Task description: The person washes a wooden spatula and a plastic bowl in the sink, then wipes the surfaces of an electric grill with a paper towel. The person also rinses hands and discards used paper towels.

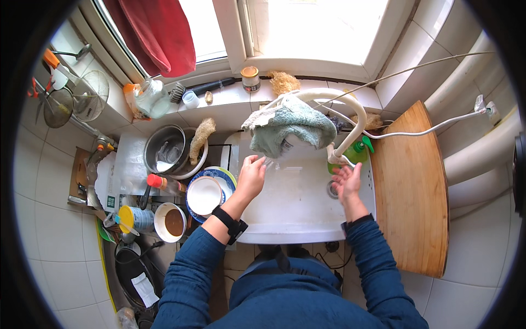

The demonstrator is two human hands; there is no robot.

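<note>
A white sink (296, 197) lies before me. Over its left part is my left hand (251, 174), fingertips together beside a bit of clear plastic (269, 162); whether it grips the plastic I cannot tell. My right hand (347, 181) is over the right side near the drain (333, 190), palm up, fingers spread, holding nothing. A white curved faucet (357, 111) arches above the sink, and a pale green cloth (294, 123) hangs over its spout. Behind my right hand stands a green pump bottle (356, 152).
Left of the sink are a stacked white bowl (204, 195), a bowl of brown liquid (174, 223), a metal pot (165, 144) and a red-capped bottle (164, 182). A wooden board (411, 197) stands on the right. A glass jar (152, 98) is on the windowsill.
</note>
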